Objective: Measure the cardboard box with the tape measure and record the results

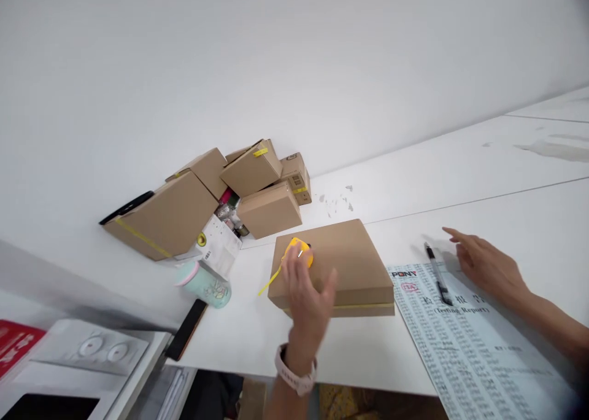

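My left hand (306, 288), with a pale band on its wrist, reaches over a closed cardboard box (347, 248) on the white table. Its fingertips overlap a yellow tape measure (304, 248) at the box's left end; the thumb stands apart from it. I cannot tell how firmly the fingers touch the tape measure. A short length of yellow blade (271, 280) sticks out past the box's left edge. On the right, my right hand (492, 261) is open with its index finger stretched out, beside a pen (437, 274) lying on a printed testing report (455, 340).
Several cardboard boxes (269, 210) are piled against the wall at the back left. A mint tumbler (207, 285), a white package (218, 245) and a dark flat object (186, 331) sit along the table's left side. A white cabinet (151, 365) stands below left.
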`<state>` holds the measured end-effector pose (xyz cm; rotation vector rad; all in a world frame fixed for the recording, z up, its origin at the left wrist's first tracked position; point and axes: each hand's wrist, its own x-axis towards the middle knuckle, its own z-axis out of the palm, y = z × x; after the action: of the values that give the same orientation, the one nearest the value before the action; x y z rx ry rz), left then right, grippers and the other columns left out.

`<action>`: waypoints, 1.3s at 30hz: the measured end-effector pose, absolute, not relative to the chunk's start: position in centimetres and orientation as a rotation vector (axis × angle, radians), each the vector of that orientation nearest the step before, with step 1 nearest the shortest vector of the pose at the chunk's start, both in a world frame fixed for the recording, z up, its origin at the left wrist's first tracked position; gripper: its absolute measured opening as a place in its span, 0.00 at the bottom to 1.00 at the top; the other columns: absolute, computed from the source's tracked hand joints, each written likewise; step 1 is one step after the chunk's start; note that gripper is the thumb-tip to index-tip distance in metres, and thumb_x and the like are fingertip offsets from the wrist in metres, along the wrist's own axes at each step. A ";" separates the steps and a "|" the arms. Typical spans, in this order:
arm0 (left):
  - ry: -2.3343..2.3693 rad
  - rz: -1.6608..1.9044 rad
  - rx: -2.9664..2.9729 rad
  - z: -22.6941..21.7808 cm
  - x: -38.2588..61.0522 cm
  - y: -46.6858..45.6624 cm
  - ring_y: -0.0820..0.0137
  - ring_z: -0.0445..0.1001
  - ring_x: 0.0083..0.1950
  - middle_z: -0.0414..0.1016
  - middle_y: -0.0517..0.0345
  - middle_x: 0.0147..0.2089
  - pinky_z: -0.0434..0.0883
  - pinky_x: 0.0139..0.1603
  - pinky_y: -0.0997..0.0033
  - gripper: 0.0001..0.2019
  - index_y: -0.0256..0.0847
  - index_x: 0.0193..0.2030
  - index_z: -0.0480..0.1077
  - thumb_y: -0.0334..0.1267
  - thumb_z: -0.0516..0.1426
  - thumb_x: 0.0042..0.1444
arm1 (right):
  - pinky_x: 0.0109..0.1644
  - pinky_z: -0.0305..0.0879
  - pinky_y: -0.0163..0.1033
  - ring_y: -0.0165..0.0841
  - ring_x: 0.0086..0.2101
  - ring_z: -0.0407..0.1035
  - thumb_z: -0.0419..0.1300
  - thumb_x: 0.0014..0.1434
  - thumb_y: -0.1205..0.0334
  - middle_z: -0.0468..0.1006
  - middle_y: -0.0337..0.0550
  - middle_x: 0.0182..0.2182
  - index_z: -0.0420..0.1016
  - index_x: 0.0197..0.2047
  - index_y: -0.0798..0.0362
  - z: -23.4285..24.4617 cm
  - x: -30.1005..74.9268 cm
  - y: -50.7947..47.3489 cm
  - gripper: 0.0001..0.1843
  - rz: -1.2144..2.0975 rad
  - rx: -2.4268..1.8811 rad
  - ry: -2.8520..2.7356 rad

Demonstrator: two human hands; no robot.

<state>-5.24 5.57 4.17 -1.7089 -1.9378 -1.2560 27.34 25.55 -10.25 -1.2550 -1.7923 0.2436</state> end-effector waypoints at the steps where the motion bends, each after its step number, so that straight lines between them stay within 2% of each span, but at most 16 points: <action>1: -2.013 -1.234 -1.658 4.6 -7.2 6.2 0.45 0.61 0.74 0.65 0.40 0.71 0.61 0.73 0.37 0.26 0.44 0.65 0.63 0.42 0.62 0.62 | 0.28 0.56 0.46 0.48 0.35 0.74 0.55 0.66 0.44 0.82 0.56 0.41 0.78 0.54 0.41 -8.9 27.1 25.2 0.19 0.208 -1.263 -1.745; 2: -2.089 -1.217 -1.627 4.9 -8.7 6.7 0.44 0.60 0.74 0.64 0.38 0.72 0.61 0.73 0.37 0.31 0.43 0.67 0.61 0.42 0.64 0.60 | 0.28 0.56 0.46 0.46 0.33 0.73 0.53 0.68 0.41 0.82 0.56 0.43 0.78 0.56 0.41 -7.4 26.8 24.8 0.22 0.159 -1.267 -1.704; 4: -2.259 -1.207 -1.641 5.3 -10.7 7.5 0.44 0.64 0.72 0.69 0.39 0.68 0.62 0.71 0.38 0.33 0.43 0.67 0.61 0.41 0.66 0.56 | 0.29 0.57 0.47 0.43 0.30 0.71 0.50 0.69 0.41 0.83 0.56 0.43 0.77 0.58 0.45 -4.2 26.1 23.5 0.26 0.055 -1.242 -1.642; 7: -2.405 -1.526 -1.649 5.8 -10.9 7.8 0.47 0.70 0.65 0.76 0.44 0.57 0.66 0.66 0.43 0.27 0.44 0.56 0.69 0.42 0.68 0.50 | 0.33 0.62 0.48 0.43 0.33 0.73 0.49 0.70 0.47 0.83 0.56 0.45 0.77 0.58 0.47 0.3 24.4 20.6 0.24 0.053 -1.159 -1.623; 9: -2.373 -1.830 -1.692 6.2 -9.9 7.4 0.50 0.75 0.60 0.78 0.46 0.53 0.71 0.61 0.48 0.22 0.43 0.51 0.71 0.48 0.65 0.51 | 0.33 0.63 0.46 0.44 0.37 0.74 0.51 0.70 0.48 0.83 0.55 0.45 0.77 0.56 0.46 2.5 22.8 18.1 0.20 0.189 -1.091 -1.613; 11: -2.298 -2.114 -1.832 6.8 -8.6 6.6 0.54 0.79 0.51 0.80 0.46 0.48 0.75 0.52 0.53 0.22 0.40 0.49 0.73 0.55 0.57 0.57 | 0.34 0.67 0.45 0.42 0.36 0.75 0.56 0.68 0.45 0.83 0.53 0.42 0.79 0.51 0.46 4.1 20.9 15.6 0.19 0.498 -1.033 -1.592; 13: -2.215 -2.472 -1.995 7.6 -7.4 5.6 0.57 0.80 0.42 0.81 0.47 0.43 0.77 0.45 0.56 0.25 0.38 0.46 0.74 0.59 0.51 0.62 | 0.34 0.71 0.45 0.40 0.33 0.75 0.57 0.66 0.39 0.82 0.51 0.39 0.81 0.48 0.48 5.3 18.7 13.5 0.23 0.960 -0.968 -1.588; 16: -2.125 -2.915 -2.113 8.7 -6.3 4.3 0.59 0.80 0.38 0.81 0.49 0.40 0.78 0.39 0.60 0.22 0.38 0.44 0.74 0.56 0.55 0.60 | 0.29 0.71 0.43 0.38 0.31 0.74 0.54 0.63 0.28 0.82 0.52 0.38 0.81 0.43 0.52 6.6 15.6 11.4 0.34 1.589 -0.838 -1.510; 19: -2.142 -2.900 -2.245 9.1 -6.1 3.5 0.58 0.80 0.44 0.81 0.50 0.43 0.78 0.38 0.63 0.19 0.39 0.45 0.73 0.54 0.60 0.58 | 0.27 0.67 0.40 0.36 0.29 0.71 0.55 0.59 0.24 0.80 0.50 0.33 0.78 0.35 0.52 7.5 13.5 10.3 0.36 1.844 -0.780 -1.468; 22: -2.180 -2.827 -2.312 8.9 -7.0 3.1 0.58 0.80 0.45 0.81 0.50 0.45 0.78 0.38 0.65 0.20 0.40 0.45 0.72 0.54 0.62 0.56 | 0.26 0.62 0.37 0.33 0.26 0.67 0.59 0.56 0.24 0.75 0.45 0.26 0.72 0.27 0.52 8.1 12.6 10.1 0.35 1.844 -0.824 -1.569; 27: -2.232 -2.798 -2.072 9.2 -12.8 3.4 0.60 0.80 0.39 0.83 0.47 0.44 0.77 0.31 0.67 0.24 0.37 0.46 0.74 0.55 0.65 0.52 | 0.26 0.53 0.35 0.28 0.24 0.58 0.68 0.50 0.26 0.65 0.35 0.23 0.67 0.29 0.51 8.4 13.6 13.2 0.34 1.699 -0.876 -1.522; 29: -2.317 -2.785 -1.861 9.5 -16.6 3.7 0.61 0.80 0.38 0.83 0.47 0.42 0.77 0.30 0.68 0.24 0.35 0.46 0.75 0.54 0.64 0.53 | 0.27 0.52 0.36 0.27 0.25 0.54 0.68 0.48 0.25 0.63 0.34 0.24 0.65 0.28 0.51 7.9 14.7 15.4 0.35 1.589 -0.903 -1.431; 33: -2.707 -2.621 -1.599 9.5 -24.0 4.0 0.66 0.76 0.27 0.82 0.49 0.33 0.76 0.28 0.67 0.18 0.32 0.43 0.76 0.47 0.61 0.56 | 0.30 0.52 0.37 0.28 0.27 0.52 0.68 0.45 0.23 0.61 0.34 0.25 0.63 0.26 0.50 5.1 15.8 18.6 0.37 1.497 -1.008 -1.427; 36: -2.813 -2.565 -1.561 8.7 -27.3 4.0 0.65 0.76 0.26 0.82 0.48 0.32 0.75 0.25 0.67 0.16 0.31 0.43 0.75 0.44 0.60 0.57 | 0.31 0.54 0.39 0.29 0.27 0.54 0.64 0.48 0.22 0.63 0.36 0.25 0.62 0.26 0.50 2.7 15.1 19.2 0.37 1.472 -1.083 -1.516; 39: -2.875 -2.526 -1.566 7.5 -28.8 4.0 0.65 0.76 0.25 0.82 0.49 0.31 0.75 0.26 0.67 0.16 0.31 0.43 0.75 0.44 0.60 0.58 | 0.32 0.55 0.39 0.30 0.27 0.56 0.62 0.54 0.25 0.64 0.37 0.25 0.61 0.25 0.49 1.1 14.0 19.1 0.34 1.393 -1.187 -1.575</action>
<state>-28.78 4.04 7.54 -1.5665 -2.8747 -2.5264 13.98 19.08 1.11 -1.1866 -1.5746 1.3932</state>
